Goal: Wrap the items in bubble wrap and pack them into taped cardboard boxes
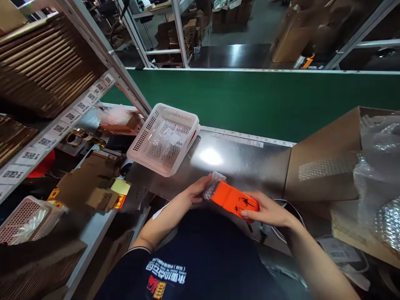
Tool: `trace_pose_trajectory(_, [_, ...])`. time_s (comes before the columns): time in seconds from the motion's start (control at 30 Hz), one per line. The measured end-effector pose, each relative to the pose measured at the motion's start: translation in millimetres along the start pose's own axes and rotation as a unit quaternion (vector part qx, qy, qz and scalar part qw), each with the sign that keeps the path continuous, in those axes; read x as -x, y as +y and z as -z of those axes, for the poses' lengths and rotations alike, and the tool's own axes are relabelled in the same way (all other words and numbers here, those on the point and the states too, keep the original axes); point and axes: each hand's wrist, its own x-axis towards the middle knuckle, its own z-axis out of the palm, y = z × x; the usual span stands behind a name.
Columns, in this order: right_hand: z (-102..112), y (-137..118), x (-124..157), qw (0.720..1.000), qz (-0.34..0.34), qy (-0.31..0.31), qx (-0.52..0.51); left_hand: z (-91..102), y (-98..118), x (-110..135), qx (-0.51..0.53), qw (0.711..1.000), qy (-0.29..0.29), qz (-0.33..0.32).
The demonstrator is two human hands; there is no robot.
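Close in front of my body, my right hand (264, 208) grips the right end of a bright orange packet (229, 198) with black markings on it. Clear bubble wrap (215, 185) sticks out at the packet's left end. My left hand (198, 191) is closed on that bubble wrap, its fingers partly hidden. The packet is held tilted above the near edge of the steel table (246, 160). Beyond my left hand stands a white perforated basket (162, 166) with a clear bag and a paper label in it.
A green conveyor belt (237, 100) runs behind the table. At right stands a cardboard box (325, 154) beside bubble wrap sheets (383, 166). On the left, a shelf (70, 116) with code labels carries flat cartons (46, 62); below it lie opened cardboard (90, 175) and a pink basket (25, 216).
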Motion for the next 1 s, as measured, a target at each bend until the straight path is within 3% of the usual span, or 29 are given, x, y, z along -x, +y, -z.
trace_pose_trajectory(0.3, [-10,2,7,0.998,0.031,-0.037,-0.050,-6.0,0,15,-0.011,0.995,-0.096,0.025])
trace_pose_trajectory(0.43, [-13,10,6,0.996,0.030,-0.024,-0.083,-7.4,1,15,0.001,0.996,-0.083,0.025])
trace_pose_trajectory(0.6, [-14,10,10,0.997,0.002,-0.003,-0.080,-6.5,0,12,0.012,1.000,-0.021,0.017])
trace_pose_trajectory(0.7, [-13,2,10,0.997,-0.015,0.005,-0.075,-9.4,1,12,0.012,1.000,-0.001,-0.006])
trace_pose_trajectory(0.83, [-17,-19,11,0.995,-0.021,-0.015,-0.097,-18.7,8,23,0.005,0.999,-0.037,-0.001])
trace_pose_trajectory(0.93, [-19,-37,25,0.998,-0.017,-0.014,-0.062,-22.6,17,38,0.022,0.998,-0.044,0.029])
trace_pose_trajectory(1.0, [-17,-46,43,1.000,-0.013,0.022,-0.005,-21.4,25,48,0.041,0.998,-0.046,0.032])
